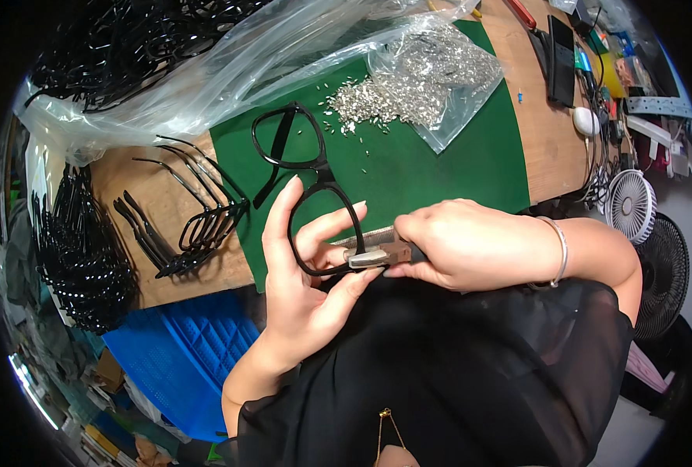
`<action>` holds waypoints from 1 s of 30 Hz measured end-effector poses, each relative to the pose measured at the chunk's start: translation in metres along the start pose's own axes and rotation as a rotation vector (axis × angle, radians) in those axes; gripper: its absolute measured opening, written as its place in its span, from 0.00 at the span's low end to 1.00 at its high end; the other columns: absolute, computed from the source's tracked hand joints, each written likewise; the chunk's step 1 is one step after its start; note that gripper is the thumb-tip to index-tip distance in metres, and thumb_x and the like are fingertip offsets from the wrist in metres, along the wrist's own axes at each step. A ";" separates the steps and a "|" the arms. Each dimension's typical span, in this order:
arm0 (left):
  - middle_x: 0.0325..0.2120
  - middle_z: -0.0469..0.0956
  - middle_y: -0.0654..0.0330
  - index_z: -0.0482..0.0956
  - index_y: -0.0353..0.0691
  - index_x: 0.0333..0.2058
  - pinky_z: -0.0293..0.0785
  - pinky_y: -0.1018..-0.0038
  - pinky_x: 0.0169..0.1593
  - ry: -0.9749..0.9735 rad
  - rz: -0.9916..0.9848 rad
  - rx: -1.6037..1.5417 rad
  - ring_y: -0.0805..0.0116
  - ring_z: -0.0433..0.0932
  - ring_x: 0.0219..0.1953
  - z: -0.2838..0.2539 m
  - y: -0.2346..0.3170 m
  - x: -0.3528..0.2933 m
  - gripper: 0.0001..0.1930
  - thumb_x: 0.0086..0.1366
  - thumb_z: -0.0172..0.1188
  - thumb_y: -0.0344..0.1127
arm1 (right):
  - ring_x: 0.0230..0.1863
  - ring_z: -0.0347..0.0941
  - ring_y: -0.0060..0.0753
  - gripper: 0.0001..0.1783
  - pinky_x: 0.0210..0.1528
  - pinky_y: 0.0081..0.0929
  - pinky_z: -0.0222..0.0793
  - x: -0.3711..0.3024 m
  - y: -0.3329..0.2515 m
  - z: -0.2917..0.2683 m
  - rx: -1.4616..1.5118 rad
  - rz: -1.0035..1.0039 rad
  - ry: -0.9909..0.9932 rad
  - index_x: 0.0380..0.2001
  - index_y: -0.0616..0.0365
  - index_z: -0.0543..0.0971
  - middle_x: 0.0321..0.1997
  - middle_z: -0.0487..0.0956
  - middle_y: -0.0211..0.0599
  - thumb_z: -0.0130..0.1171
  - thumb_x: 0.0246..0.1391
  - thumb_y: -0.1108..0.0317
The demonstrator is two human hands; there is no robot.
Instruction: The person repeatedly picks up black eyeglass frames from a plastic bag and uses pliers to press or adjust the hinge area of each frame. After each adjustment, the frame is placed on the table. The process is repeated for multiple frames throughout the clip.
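A black eyeglass frame (322,176) is held up over the near edge of a green mat (455,175). My left hand (299,272) grips its nearer rim, with the thumb and fingers around the corner. My right hand (466,245) is closed on a pair of pliers (381,255), whose metal jaws meet the frame's near corner beside my left fingertips. What lies between the jaws is hidden. Beyond the frame, a pile of small silver metal pieces (373,101) is scattered on the mat, spilling from a clear plastic bag (455,78).
Several black frames (206,229) lie on the wooden table at left, beside a bigger bundle (85,249). A clear sack (174,101) of black frames fills the far left. A blue plastic basket (182,366) is below the table edge. A phone (561,62), cables and fans (631,206) are at right.
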State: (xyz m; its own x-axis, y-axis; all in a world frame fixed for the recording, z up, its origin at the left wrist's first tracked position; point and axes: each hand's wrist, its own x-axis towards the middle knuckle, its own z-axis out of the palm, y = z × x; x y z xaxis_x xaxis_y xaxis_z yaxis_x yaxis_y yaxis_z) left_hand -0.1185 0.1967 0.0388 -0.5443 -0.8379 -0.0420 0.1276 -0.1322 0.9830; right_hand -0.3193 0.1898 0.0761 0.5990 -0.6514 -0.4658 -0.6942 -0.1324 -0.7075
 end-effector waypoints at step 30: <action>0.46 0.65 0.44 0.28 0.52 0.61 0.73 0.64 0.43 0.167 -0.024 -0.728 0.57 0.75 0.38 -0.006 0.019 -0.026 0.56 0.45 0.65 0.21 | 0.32 0.68 0.44 0.11 0.36 0.36 0.63 0.050 0.065 0.031 -0.201 -0.011 0.559 0.30 0.61 0.70 0.27 0.71 0.42 0.57 0.41 0.71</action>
State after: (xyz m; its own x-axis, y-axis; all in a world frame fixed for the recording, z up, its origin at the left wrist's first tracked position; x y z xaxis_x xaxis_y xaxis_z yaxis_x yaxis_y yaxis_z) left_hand -0.0965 0.2127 0.0577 -0.4281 -0.8919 -0.1457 0.6657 -0.4203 0.6166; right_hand -0.3217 0.1717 -0.0094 0.3430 -0.9367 -0.0697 -0.7837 -0.2445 -0.5710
